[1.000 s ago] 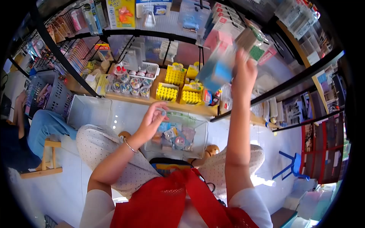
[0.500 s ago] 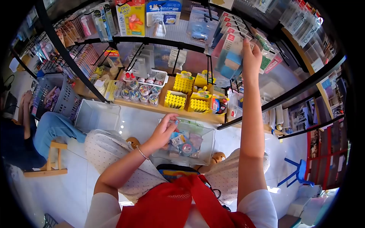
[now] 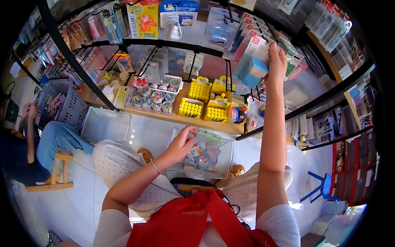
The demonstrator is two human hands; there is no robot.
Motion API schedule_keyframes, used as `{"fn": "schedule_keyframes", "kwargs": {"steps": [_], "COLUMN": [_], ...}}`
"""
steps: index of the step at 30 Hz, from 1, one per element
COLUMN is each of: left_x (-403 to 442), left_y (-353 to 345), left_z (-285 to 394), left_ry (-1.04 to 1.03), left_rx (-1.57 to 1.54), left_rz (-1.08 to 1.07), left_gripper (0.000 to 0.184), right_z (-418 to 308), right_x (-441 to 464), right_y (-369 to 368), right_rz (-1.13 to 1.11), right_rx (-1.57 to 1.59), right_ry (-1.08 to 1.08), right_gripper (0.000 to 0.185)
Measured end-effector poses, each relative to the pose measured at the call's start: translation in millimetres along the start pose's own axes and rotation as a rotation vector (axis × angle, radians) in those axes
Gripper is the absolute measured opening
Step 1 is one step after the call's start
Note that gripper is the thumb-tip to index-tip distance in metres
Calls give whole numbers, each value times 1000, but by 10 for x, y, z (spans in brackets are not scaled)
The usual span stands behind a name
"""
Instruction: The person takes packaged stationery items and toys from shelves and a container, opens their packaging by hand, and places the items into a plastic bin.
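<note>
My right hand is raised at the hanging display and grips the edge of a clear pack with a white card and light-blue blocks inside. The pack is among similar carded packs on a hook; whether it is still on the hook I cannot tell. My left hand hovers above a clear plastic basket, fingers loosely bent and apart, with nothing visible in it. Small packaged goods lie in the basket between my feet, partly hidden by the left hand.
Yellow boxes of yellow-capped sticks and round tubs line the low shelf ahead. Black frame bars cross to the right. Another clear basket and a seated person are at left. A blue stool stands right.
My right hand has shifted slightly right and down, and the pack has turned, its blue blocks showing more at an angle. My left hand has moved slightly right.
</note>
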State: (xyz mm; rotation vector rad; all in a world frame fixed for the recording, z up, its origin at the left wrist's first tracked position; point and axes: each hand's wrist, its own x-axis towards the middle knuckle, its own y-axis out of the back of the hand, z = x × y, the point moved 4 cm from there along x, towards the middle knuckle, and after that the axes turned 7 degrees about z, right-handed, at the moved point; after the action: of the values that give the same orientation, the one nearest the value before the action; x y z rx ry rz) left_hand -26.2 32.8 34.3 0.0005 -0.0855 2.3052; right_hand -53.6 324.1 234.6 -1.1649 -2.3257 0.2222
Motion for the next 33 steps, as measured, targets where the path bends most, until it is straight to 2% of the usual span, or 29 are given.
{"fn": "schedule_keyframes", "kwargs": {"steps": [4, 19, 25, 33], "left_x": [15, 6, -5, -11], "left_y": [-2, -32, -47, -59], "left_z": [9, -116, -120, -138], "left_ry": [-4, 9, 15, 11], "left_rx": [-2, -17, -28, 7], "left_rz": [-7, 4, 4, -11], "left_gripper": [30, 31, 31, 31], "right_z": [-47, 14, 5, -46], "right_x": [-37, 131, 214, 193], "right_y": [-7, -29, -76, -98], "right_rz": [20, 39, 94, 90], "right_rx": [-14, -56, -222, -369], "right_ry": [52, -23, -50, 22], "right_gripper": [20, 18, 19, 27]}}
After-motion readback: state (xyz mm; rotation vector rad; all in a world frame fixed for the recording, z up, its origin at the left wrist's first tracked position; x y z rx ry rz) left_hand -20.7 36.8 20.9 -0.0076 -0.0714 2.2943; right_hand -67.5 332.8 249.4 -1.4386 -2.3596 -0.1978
